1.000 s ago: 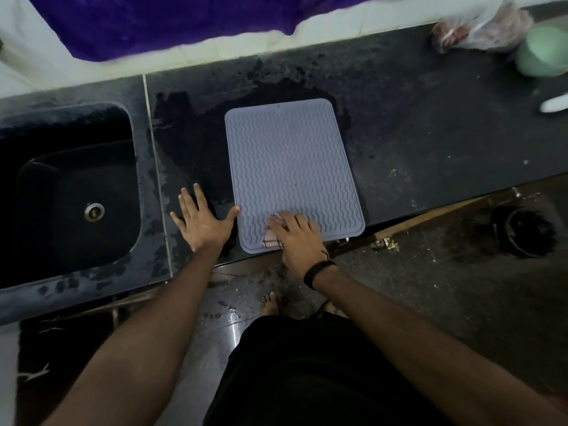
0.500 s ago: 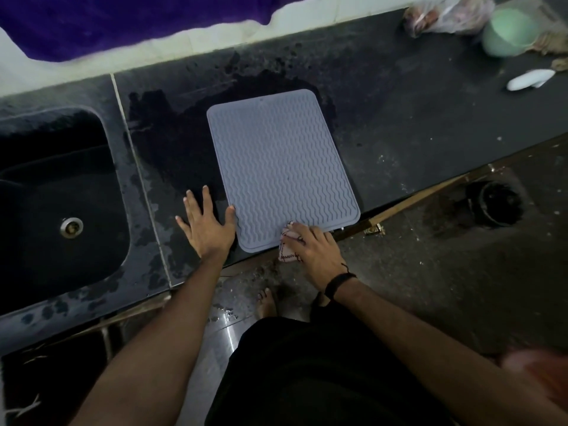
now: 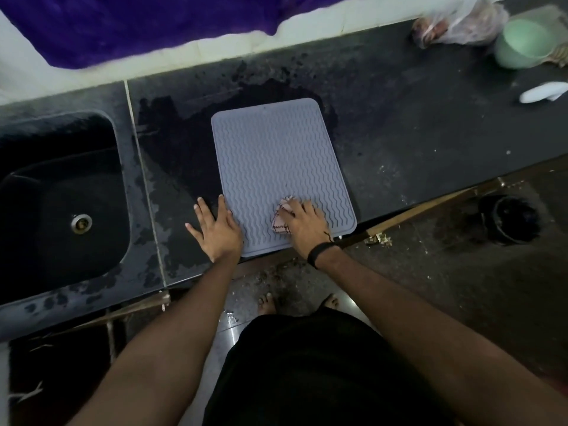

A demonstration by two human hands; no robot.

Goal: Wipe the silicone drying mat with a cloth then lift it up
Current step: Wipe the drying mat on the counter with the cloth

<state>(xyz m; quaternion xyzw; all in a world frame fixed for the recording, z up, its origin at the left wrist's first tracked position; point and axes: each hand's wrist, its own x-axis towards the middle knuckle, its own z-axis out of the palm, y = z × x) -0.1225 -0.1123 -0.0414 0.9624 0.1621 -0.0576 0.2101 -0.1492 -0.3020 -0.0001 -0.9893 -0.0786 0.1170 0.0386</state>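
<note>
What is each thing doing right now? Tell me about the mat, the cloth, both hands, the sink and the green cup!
Mat: lying flat on the wet counter, not lifted.
Cloth: bunched up on the mat's near end, under the right hand.
Right hand: presses the cloth down.
Left hand: spread flat at the mat's left edge.
Sink: no dishes seen inside.
Green cup: tipped on its side, looks empty.

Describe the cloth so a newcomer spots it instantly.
Start at the black counter right of the sink; a grey wavy-ribbed silicone drying mat lies there. On its near end, under the right hand, sits the cloth: small, crumpled, pinkish with dark stitching.
</note>
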